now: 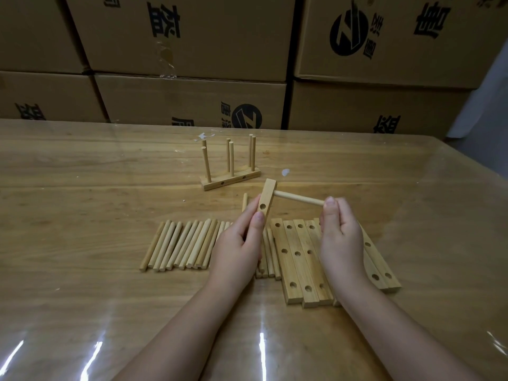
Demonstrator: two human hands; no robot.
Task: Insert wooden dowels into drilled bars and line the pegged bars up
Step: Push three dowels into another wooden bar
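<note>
My left hand [242, 240] grips a drilled wooden bar [267, 198], held upright above the table with one open hole facing me. A dowel [298, 198] sticks out of the bar's top hole to the right, and my right hand [339, 232] pinches its free end. Below my hands lie a row of loose dowels [182, 244] on the left and several drilled bars [298, 259] side by side on the right. Farther back stand two pegged bars [231, 180] close together, each with upright dowels. One single dowel [244, 202] lies just behind my left hand.
The wooden table [82, 202] has a glossy clear cover with glare near the front edge. Stacked cardboard boxes [192, 100] form a wall along the table's far side. Small white scraps [286, 172] lie near the pegged bars.
</note>
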